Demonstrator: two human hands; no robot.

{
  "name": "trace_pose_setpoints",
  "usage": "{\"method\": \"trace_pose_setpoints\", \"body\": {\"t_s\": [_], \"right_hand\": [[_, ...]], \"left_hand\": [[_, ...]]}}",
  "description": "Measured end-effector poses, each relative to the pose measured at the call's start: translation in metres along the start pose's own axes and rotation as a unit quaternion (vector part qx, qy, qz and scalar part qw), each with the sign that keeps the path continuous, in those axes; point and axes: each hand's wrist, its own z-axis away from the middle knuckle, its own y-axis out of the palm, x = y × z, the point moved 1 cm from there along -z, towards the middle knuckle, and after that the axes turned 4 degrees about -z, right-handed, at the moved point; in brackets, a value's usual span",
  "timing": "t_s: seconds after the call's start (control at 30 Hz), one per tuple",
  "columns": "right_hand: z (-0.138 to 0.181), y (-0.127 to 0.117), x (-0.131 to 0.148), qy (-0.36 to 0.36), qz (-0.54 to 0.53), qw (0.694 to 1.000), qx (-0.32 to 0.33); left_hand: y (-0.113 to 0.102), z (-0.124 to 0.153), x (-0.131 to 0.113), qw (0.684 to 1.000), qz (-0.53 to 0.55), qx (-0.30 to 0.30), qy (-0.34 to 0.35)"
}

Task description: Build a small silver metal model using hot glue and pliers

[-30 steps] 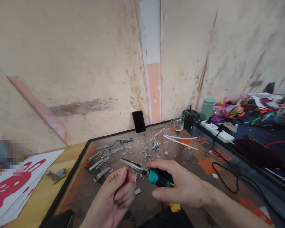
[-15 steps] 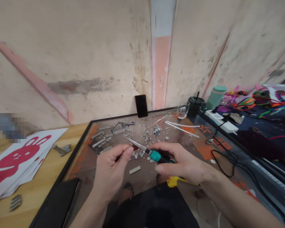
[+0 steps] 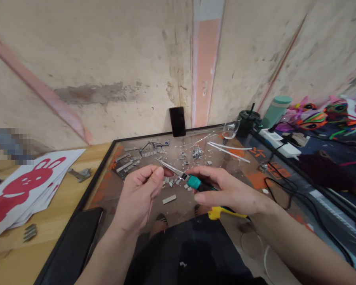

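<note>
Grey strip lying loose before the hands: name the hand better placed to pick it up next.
Left, probably: the left hand looks nearer the grey strip, while the right hand grips a teal-and-black tool. Anything in the left's pinch is hidden.

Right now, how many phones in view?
2. One phone stands upright at the back edge of the table, by the wall; the other phone lies flat, front left, beside the left forearm. More could be hidden.
</note>
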Motion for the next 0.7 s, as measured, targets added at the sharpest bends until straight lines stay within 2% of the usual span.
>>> {"method": "trace_pose_setpoints", "body": {"t_s": [0.07,0.17,0.5,0.7], "right_hand": [[0.0007,-0.0002,0.0012,-0.006,0.032,0.999,0.002],[0.0016,-0.0003,0.0021,-0.015,0.053,0.998,0.006],[0.0048,-0.0086,0.0056,0.037,-0.036,0.998,0.042],[0.0035,-0.0068,0.0037,0.017,-0.012,1.000,0.005]], "left_hand": [[0.0027,0.0006,-0.0011,0.996,0.078,0.026,-0.043],[0.0049,0.0010,-0.0017,0.989,0.124,0.050,-0.066],[0.0006,-0.0009,-0.0008,0.992,0.066,0.081,-0.074],[0.0051,-0.0003,-0.0015,0.976,0.161,0.086,-0.122]]}}
